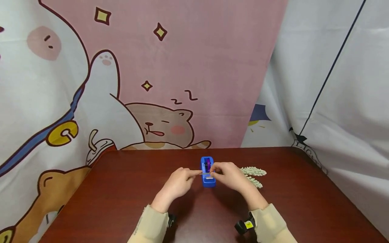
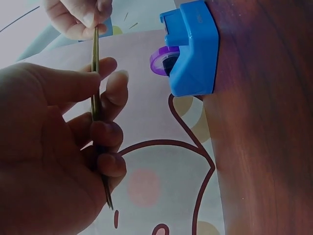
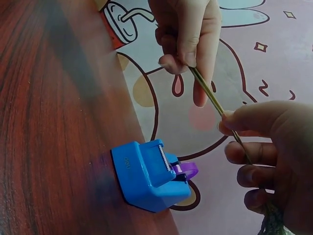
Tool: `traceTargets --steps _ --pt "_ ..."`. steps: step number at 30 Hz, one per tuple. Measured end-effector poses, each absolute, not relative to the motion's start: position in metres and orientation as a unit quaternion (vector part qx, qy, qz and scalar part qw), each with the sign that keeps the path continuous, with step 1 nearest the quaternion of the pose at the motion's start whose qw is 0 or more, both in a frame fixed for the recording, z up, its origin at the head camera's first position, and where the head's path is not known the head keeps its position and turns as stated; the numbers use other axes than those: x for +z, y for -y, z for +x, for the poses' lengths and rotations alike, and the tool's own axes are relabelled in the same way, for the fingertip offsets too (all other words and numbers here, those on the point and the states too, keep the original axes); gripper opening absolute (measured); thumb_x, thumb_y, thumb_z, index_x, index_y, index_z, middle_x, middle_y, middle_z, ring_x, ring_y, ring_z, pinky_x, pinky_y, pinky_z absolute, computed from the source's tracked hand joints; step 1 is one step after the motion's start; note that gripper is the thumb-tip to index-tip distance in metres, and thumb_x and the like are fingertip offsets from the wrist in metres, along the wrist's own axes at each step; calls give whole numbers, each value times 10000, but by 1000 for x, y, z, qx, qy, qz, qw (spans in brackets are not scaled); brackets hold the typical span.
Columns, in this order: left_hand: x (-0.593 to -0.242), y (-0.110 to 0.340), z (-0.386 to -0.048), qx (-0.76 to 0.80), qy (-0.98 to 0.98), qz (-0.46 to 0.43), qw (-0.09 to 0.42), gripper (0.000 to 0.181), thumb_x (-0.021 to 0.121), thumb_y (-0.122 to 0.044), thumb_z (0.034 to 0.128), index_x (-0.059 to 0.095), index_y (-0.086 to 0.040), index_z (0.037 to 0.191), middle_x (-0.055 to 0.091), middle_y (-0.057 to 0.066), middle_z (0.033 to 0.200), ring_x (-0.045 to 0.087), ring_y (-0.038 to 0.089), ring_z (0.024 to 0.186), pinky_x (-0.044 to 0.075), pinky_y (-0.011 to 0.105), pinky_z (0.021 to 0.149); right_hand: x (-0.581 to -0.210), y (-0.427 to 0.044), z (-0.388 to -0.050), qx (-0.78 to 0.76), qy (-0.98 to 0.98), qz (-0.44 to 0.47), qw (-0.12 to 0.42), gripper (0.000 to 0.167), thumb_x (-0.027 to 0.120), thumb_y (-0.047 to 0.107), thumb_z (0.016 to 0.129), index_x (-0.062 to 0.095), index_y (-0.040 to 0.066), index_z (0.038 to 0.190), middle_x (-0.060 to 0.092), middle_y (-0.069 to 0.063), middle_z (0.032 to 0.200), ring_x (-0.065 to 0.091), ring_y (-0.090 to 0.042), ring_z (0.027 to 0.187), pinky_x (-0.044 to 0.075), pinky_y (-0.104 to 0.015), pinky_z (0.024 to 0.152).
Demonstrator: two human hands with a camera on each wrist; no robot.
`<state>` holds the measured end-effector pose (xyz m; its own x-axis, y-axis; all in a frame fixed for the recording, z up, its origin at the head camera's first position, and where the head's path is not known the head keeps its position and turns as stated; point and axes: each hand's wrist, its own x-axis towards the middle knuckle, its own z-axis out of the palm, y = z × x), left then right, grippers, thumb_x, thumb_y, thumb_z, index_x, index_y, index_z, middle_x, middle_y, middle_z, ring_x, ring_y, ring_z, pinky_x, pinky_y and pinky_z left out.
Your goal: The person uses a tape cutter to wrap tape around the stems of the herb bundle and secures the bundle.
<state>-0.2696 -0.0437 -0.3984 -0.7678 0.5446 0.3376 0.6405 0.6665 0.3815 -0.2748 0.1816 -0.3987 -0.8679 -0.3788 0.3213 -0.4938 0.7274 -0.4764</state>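
Thin green stems (image 3: 210,93) stretch level between the two hands, above the table. At one end my left hand (image 1: 178,182) pinches them between thumb and fingers; in the left wrist view they run across its curled fingers (image 2: 108,134). Closer to the flower heads, my right hand (image 1: 232,177) grips the same stems with thumb and forefinger. Pale green, leafy-looking heads (image 1: 253,171) stick out to the right beyond that hand, partly hidden by it. Just behind and below the stems stands a blue tape dispenser (image 1: 208,183) with a purple tape core (image 3: 187,170).
Everything stands over a dark red-brown wooden table (image 1: 136,189). A printed cartoon curtain (image 1: 218,74) hangs along its back edge, and a whitish cloth (image 1: 343,101) falls at the right. Dark wrist cameras (image 1: 244,225) sit at the cuffs.
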Motion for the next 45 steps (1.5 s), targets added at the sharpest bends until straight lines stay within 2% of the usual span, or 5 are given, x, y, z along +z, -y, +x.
traceTargets --steps 6,16,24,31,45 --pt "-395 46 -269 -251 910 -323 74 313 574 -57 936 700 -140 1211 659 -12 846 543 153 766 467 333 720 -392 -183 -274 282 923 245 89 35 696 159 870 662 159 860 629 88 782 537 -72 687 459 -280 619" --pt "-395 60 -265 -272 902 -335 31 237 626 -94 932 729 -92 1146 591 -80 770 449 80 614 418 243 559 -388 -193 -266 222 927 290 81 64 687 194 898 680 150 851 599 176 768 541 -24 715 471 -294 669" --pt "-399 67 -263 -201 893 -397 60 182 671 -95 900 763 -99 1057 657 -31 800 546 76 675 474 246 625 -396 -196 -260 217 930 292 55 43 701 200 888 685 167 866 566 197 731 510 -17 680 437 -271 615" --pt "-415 70 -256 -149 893 -420 66 170 681 -119 897 770 -136 1041 689 -42 856 619 76 760 515 257 693 -409 -195 -253 215 930 296 39 78 718 184 865 677 245 838 565 216 720 500 -14 666 429 -265 599" --pt "-436 68 -251 -87 882 -456 84 159 685 -117 887 773 -191 997 670 -77 832 637 74 790 512 249 679 -436 -190 -248 244 926 288 16 94 738 113 816 685 183 780 580 193 690 497 -14 650 435 -268 616"
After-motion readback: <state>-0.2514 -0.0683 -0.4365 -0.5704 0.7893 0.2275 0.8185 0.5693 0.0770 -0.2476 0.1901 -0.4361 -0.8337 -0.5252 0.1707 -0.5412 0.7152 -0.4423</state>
